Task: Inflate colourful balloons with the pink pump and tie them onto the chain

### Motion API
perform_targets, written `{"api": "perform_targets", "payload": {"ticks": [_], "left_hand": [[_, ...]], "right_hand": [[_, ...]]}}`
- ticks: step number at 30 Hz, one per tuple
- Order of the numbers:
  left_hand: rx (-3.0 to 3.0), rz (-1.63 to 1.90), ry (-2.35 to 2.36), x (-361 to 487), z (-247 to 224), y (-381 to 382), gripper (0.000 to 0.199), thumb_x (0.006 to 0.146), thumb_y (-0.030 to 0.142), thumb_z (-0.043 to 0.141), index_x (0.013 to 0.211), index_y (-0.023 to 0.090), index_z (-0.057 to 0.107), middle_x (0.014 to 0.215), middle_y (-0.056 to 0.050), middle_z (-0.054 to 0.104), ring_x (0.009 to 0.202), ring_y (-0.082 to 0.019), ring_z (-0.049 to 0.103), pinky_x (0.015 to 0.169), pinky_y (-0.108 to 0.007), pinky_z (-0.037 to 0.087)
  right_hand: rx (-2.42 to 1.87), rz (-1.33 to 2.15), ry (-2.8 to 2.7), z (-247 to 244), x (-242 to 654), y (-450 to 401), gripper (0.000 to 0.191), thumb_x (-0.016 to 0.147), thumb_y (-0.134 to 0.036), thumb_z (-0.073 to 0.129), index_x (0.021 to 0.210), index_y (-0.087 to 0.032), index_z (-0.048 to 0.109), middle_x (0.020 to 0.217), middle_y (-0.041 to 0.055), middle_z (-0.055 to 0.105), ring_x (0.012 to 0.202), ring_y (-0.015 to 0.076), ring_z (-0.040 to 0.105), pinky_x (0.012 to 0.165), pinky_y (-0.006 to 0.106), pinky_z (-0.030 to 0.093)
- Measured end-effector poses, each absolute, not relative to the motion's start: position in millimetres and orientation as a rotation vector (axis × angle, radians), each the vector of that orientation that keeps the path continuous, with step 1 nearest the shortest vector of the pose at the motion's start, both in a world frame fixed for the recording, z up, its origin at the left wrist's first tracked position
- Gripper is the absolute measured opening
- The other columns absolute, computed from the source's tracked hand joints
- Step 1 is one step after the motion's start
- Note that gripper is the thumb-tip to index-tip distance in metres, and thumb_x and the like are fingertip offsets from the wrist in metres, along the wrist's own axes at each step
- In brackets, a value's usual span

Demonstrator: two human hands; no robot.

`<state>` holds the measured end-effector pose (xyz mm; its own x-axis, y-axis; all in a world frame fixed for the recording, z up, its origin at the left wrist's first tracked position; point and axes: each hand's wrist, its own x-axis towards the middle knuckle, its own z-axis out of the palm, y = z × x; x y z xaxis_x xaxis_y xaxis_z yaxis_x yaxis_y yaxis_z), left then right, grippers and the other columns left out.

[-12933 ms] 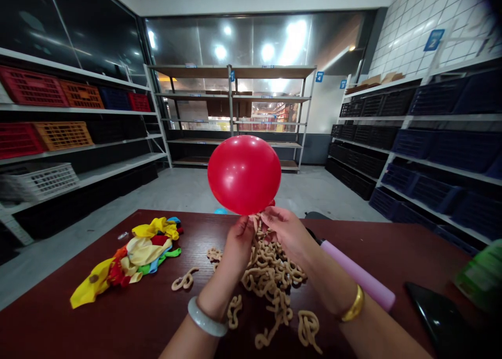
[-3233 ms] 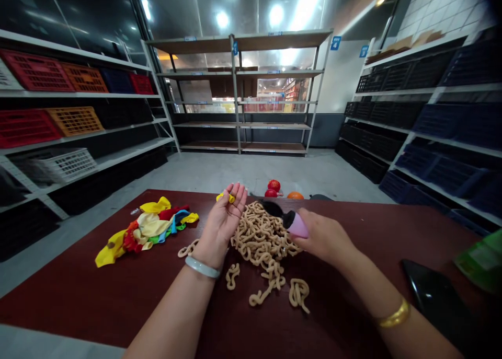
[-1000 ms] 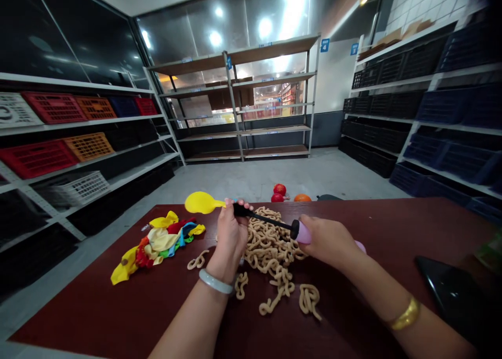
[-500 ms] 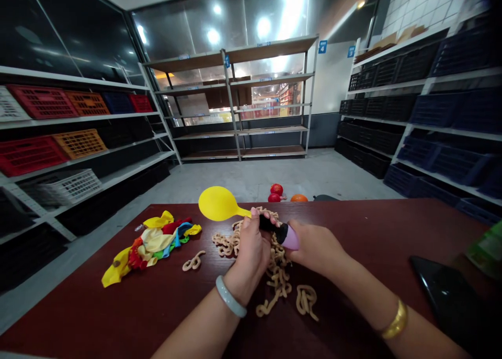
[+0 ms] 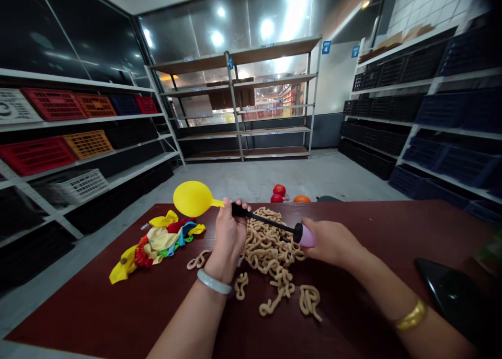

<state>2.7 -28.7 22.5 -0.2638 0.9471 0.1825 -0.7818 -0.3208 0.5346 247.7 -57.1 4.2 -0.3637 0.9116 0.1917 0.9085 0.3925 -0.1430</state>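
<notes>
A yellow balloon, partly filled, points left from my left hand. That hand is wrapped round the black front end of a hand pump, where the balloon's neck meets it. My right hand grips the pump's lilac handle, and the black rod between the two hands is drawn out. Beneath the pump lies a pile of tan, twisted rope-like pieces, with a few loose ones near it. Left of my left hand is a heap of limp, uninflated balloons in several colours.
A black phone-like slab lies at the right of the dark red table. Beyond the far edge, red and orange round things show on the floor. Shelves with crates stand at both sides, and a rack at the back.
My hands have moved apart, drawing out the pump's rod. My left hand and the balloon have shifted left, and more of the tan pile shows.
</notes>
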Motion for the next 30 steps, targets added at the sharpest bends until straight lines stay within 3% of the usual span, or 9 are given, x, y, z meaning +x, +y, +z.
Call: {"api": "perform_targets", "payload": {"ticks": [6,14,19,22,26,28,30], "left_hand": [[0.603,1.682,0.414,46.8,11.1,-48.6,0.017,0.085,0.03,0.067,0.083,0.015,0.058,0.079,-0.003,0.061,0.073,-0.015,0.061,0.079,-0.033,0.051],[0.569,1.562,0.468,73.2,6.7,-66.0,0.018,0.082,0.026,0.07,0.093,0.013,0.064,0.11,-0.013,0.068,0.093,-0.023,0.068,0.093,-0.044,0.05],[0.588,1.53,0.383,66.9,12.9,-64.4,0.011,0.083,0.024,0.069,0.089,0.015,0.064,0.124,-0.014,0.064,0.119,-0.03,0.058,0.099,-0.05,0.047],[0.589,1.505,0.397,62.2,17.6,-63.8,0.008,0.082,0.022,0.069,0.084,0.016,0.063,0.126,-0.013,0.063,0.125,-0.032,0.052,0.098,-0.055,0.046],[0.659,1.481,0.391,61.8,20.1,-65.1,0.013,0.084,0.026,0.068,0.089,0.016,0.061,0.119,-0.015,0.064,0.113,-0.031,0.061,0.092,-0.05,0.05],[0.696,1.519,0.402,65.4,19.9,-67.3,0.016,0.085,0.03,0.066,0.085,0.016,0.058,0.101,-0.011,0.067,0.092,-0.024,0.067,0.08,-0.042,0.054],[0.706,1.587,0.405,70.0,20.4,-69.6,0.019,0.086,0.032,0.065,0.08,0.017,0.054,0.078,-0.004,0.061,0.069,-0.015,0.062,0.063,-0.03,0.052]], "right_hand": [[-1.632,-0.041,-2.356,9.6,233.6,-68.2,0.03,0.074,-0.048,0.061,0.09,-0.023,0.055,0.078,0.0041,0.07,0.069,0.0242,0.065,0.054,0.03,0.023],[-1.642,0.082,-2.262,13.9,217.2,-77.1,0.034,0.074,-0.049,0.06,0.094,-0.021,0.057,0.083,0.0056,0.071,0.071,0.0248,0.066,0.054,0.029,0.027],[-1.608,0.235,-2.218,14.2,214.2,-77.1,0.042,0.074,-0.052,0.06,0.102,-0.021,0.06,0.086,0.0063,0.072,0.073,0.0251,0.067,0.055,0.028,0.029],[-1.576,0.379,-2.216,16.9,213.0,-76.6,0.05,0.071,-0.056,0.063,0.108,-0.023,0.06,0.09,0.006,0.073,0.077,0.0259,0.067,0.056,0.028,0.032],[-1.578,0.481,-2.203,21.7,213.6,-78.2,0.051,0.069,-0.053,0.067,0.111,-0.025,0.061,0.094,0.0047,0.072,0.08,0.0262,0.067,0.057,0.028,0.034],[-1.563,0.495,-2.203,22.8,212.9,-80.2,0.051,0.068,-0.052,0.068,0.111,-0.026,0.061,0.095,0.0045,0.072,0.082,0.0262,0.067,0.058,0.028,0.034],[-1.55,0.509,-2.208,22.3,210.2,-82.2,0.05,0.068,-0.053,0.068,0.11,-0.026,0.061,0.095,0.0042,0.072,0.082,0.0258,0.066,0.059,0.028,0.035]]}}
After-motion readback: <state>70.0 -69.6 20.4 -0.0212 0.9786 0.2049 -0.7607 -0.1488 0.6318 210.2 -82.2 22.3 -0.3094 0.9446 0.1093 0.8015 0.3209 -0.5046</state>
